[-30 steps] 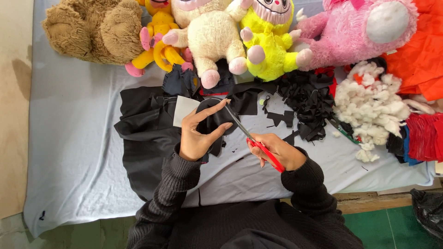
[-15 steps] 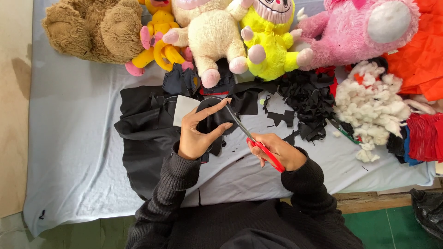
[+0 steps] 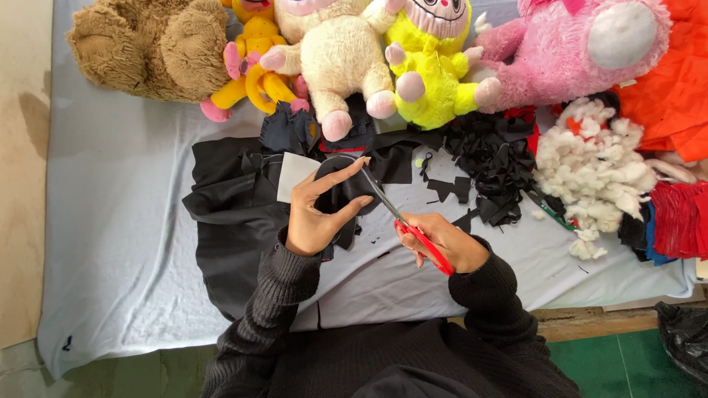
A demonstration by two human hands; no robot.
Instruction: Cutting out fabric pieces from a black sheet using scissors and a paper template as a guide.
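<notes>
My left hand [image 3: 316,215] holds a rounded piece of black fabric [image 3: 341,186] up off the table, thumb and forefinger pinching it. A white paper template [image 3: 293,175] sits just behind that piece. My right hand [image 3: 442,242] grips red-handled scissors [image 3: 407,230], whose blades reach up-left into the edge of the black piece near my left fingertips. Both arms wear dark knitted sleeves. A larger sheet of black cloth [image 3: 236,214] lies spread under my left hand.
A pale blue sheet [image 3: 118,221] covers the table. Plush toys line the far edge: brown [image 3: 151,48], yellow [image 3: 435,74], cream [image 3: 335,51], pink [image 3: 568,48]. Black fabric scraps [image 3: 490,158], white stuffing [image 3: 597,166], orange cloth [image 3: 675,96] and red cloth [image 3: 678,221] lie at right.
Hardly anything differs; the scissor blades have crept slightly further along the edge of the black piece while both hands stay in place.
</notes>
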